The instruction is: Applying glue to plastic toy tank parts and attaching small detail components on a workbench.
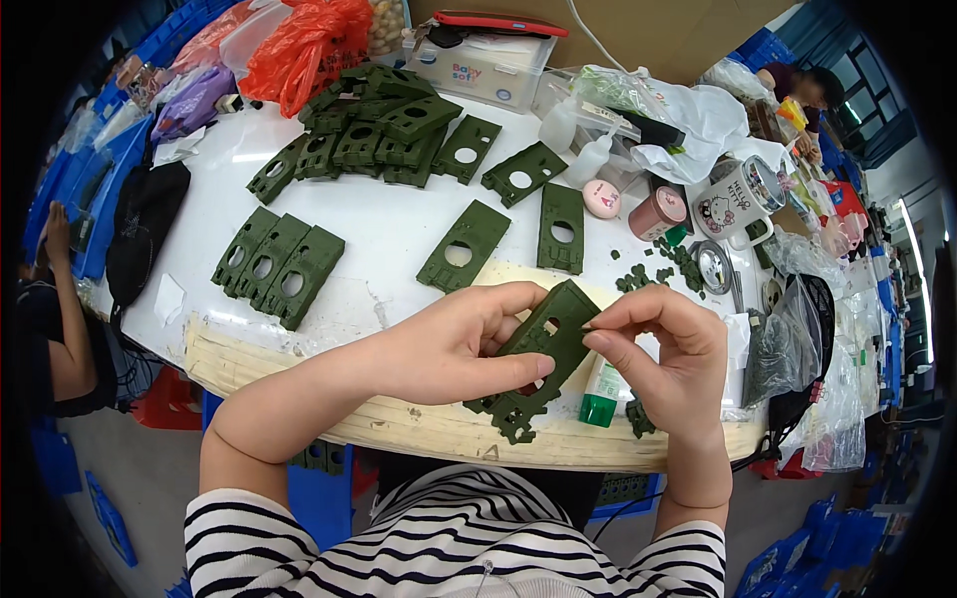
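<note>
My left hand [454, 344] is closed round a dark green plastic model tank hull [570, 324], held tilted above the table's near edge, thumb across its face. My right hand [678, 349] pinches thumb and forefinger together at the hull's right edge; whatever is between the fingertips is too small to make out. Just below the right fingers stands a white tube with a green cap [600, 399]. Small green parts [518, 424] show under the held hull. Beyond my hands lie single hulls, one [464, 244] straight ahead and another [561, 229] to its right.
Three hulls [279, 264] lie side by side at left, with a heap of hulls [379, 120] behind them. Loose small green pieces [683, 264] are scattered near a pink tin [658, 214] and a white mug [733, 204]. A clear plastic box [483, 70] stands at the back. People sit at both sides.
</note>
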Motion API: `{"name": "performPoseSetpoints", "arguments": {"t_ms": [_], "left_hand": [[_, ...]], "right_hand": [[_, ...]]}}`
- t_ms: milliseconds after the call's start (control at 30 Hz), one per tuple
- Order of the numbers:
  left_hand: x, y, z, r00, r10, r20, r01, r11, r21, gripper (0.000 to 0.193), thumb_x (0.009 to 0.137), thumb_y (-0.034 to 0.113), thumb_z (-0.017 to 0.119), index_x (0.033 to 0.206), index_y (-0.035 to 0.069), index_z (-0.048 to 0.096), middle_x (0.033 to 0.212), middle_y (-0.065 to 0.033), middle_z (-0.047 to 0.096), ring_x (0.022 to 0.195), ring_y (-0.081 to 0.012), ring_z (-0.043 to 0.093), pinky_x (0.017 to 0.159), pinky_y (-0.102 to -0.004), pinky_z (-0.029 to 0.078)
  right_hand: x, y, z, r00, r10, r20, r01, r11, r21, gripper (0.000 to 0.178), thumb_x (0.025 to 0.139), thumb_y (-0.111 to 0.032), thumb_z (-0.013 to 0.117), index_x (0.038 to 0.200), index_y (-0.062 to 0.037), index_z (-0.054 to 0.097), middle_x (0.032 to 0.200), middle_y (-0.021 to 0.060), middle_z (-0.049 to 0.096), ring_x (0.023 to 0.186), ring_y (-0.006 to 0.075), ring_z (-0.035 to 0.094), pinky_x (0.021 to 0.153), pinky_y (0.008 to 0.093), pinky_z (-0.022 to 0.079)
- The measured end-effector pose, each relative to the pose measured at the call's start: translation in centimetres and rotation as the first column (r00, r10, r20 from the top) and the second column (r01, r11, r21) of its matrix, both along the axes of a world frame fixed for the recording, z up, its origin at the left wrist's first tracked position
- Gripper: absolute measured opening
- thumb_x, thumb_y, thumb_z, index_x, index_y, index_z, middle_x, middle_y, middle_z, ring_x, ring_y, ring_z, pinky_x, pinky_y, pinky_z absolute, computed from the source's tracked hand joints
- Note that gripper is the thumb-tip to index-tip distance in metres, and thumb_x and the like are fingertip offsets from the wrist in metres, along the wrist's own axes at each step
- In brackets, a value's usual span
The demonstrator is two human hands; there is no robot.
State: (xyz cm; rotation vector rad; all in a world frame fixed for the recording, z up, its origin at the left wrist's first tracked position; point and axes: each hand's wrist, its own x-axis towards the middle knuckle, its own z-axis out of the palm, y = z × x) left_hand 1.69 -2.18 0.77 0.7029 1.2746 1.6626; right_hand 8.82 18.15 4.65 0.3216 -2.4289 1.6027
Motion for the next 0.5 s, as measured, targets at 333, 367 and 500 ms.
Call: {"name": "performPoseSetpoints", "arguments": {"t_ms": [333,367,500], "left_hand": [[0.0,-0.1,0.1,0.996,-0.037,-0.084,0.032,0.997,-0.063,0.039,0.091,0.003,0.058,0.127,-0.002,0.043,0.098,-0.0048,0.063,0.086,-0.0065,0.06,0.074,-0.0215,0.049],[0.0,-0.1,0.2,0.995,-0.042,-0.093,0.037,0.997,-0.063,0.039,0.091,0.003,0.057,0.127,-0.002,0.043,0.097,-0.0047,0.063,0.085,-0.0064,0.06,0.073,-0.0212,0.049],[-0.1,-0.2,0.5,0.988,-0.08,-0.13,0.063,0.989,-0.13,0.039,0.091,0.003,0.057,0.127,0.0,0.043,0.097,-0.005,0.063,0.085,-0.0055,0.059,0.072,-0.0201,0.048]], "right_hand": [[-0.6,-0.3,-0.8,0.984,0.047,-0.17,-0.003,0.969,0.247,0.013,0.069,-0.005,0.075,0.08,-0.0055,0.068,0.101,0.0093,0.06,0.094,0.0233,0.052,0.081,0.0327,0.041],[-0.7,-0.2,-0.9,0.986,0.048,-0.162,-0.006,0.969,0.247,0.013,0.069,-0.005,0.075,0.079,-0.0056,0.068,0.101,0.0094,0.06,0.094,0.0234,0.052,0.081,0.0329,0.041],[-0.7,-0.1,-1.1,0.993,0.047,-0.106,-0.023,0.976,0.215,0.013,0.068,-0.006,0.075,0.079,-0.0063,0.068,0.103,0.0099,0.06,0.096,0.0239,0.052,0.083,0.0343,0.041]]}}
